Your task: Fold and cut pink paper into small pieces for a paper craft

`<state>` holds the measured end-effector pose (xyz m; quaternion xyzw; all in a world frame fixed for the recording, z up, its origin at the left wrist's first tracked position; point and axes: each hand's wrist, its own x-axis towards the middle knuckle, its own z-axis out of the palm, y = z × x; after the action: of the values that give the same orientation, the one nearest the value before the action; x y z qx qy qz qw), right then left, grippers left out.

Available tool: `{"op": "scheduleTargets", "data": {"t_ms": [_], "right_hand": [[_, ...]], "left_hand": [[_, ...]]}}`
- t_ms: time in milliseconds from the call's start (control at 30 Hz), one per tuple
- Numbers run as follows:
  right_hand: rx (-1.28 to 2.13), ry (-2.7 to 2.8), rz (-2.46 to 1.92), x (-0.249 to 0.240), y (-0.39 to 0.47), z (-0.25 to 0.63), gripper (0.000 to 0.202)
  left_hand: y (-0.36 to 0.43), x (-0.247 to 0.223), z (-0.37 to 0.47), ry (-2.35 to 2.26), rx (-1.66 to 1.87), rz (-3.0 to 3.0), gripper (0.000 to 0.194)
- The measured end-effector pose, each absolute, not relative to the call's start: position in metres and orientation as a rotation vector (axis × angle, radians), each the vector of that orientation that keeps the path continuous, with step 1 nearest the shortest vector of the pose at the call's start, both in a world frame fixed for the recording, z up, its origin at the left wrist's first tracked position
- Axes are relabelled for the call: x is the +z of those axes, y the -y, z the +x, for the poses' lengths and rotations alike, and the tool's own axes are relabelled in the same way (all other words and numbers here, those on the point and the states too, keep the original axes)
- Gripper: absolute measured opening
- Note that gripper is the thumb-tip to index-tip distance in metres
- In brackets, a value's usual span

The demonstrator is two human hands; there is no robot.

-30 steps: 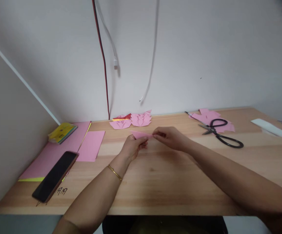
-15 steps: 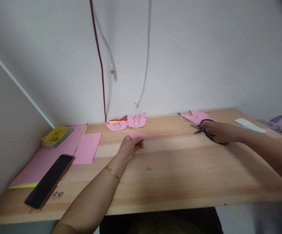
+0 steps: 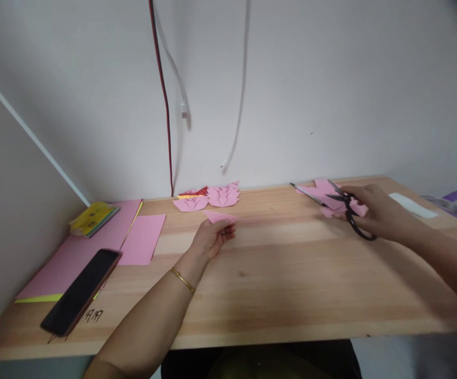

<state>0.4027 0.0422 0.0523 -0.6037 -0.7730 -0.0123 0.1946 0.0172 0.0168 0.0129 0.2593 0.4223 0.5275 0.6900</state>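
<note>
My left hand [image 3: 214, 237] pinches a folded piece of pink paper [image 3: 219, 216] between thumb and fingers, above the middle of the wooden table. At the right, my right hand [image 3: 374, 210] is closed on black-handled scissors [image 3: 347, 199]; their blades point left and stand apart. Under the scissors lie several pink paper pieces [image 3: 323, 185], partly hidden by the blades and the hand. A slim pen-like tool [image 3: 307, 193] rests beside these pieces.
Pink folded paper shapes [image 3: 222, 195] lie along the wall. At the left are a pink sheet [image 3: 143, 239], larger pink sheets [image 3: 58, 268], a yellow packet [image 3: 94, 218] and a phone [image 3: 80, 292]. A white strip [image 3: 412, 204] lies far right; cables [image 3: 161, 79] hang down.
My right hand has moved slightly right with the scissors, which have turned and now hang over the pink pieces. My left hand has stayed almost still, its pink paper still held.
</note>
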Motion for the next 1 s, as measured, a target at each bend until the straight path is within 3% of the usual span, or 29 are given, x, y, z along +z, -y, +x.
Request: {"op": "scheduleTargets", "data": {"t_ms": [133, 267, 1000], "right_hand": [[0.446, 2.297, -1.301, 0.065, -0.028, 0.332, 0.053], [0.606, 2.436, -1.133, 0.066, -0.028, 0.267, 0.053], [0.792, 2.565, -0.963, 0.042, -0.037, 0.246, 0.048]], "left_hand": [[-0.013, 0.015, 0.019, -0.905, 1.189, 0.578, 0.014], [-0.011, 0.018, 0.018, -0.853, 1.227, 0.627, 0.018], [-0.009, 0.017, 0.022, -0.813, 1.162, 0.870, 0.015]]}}
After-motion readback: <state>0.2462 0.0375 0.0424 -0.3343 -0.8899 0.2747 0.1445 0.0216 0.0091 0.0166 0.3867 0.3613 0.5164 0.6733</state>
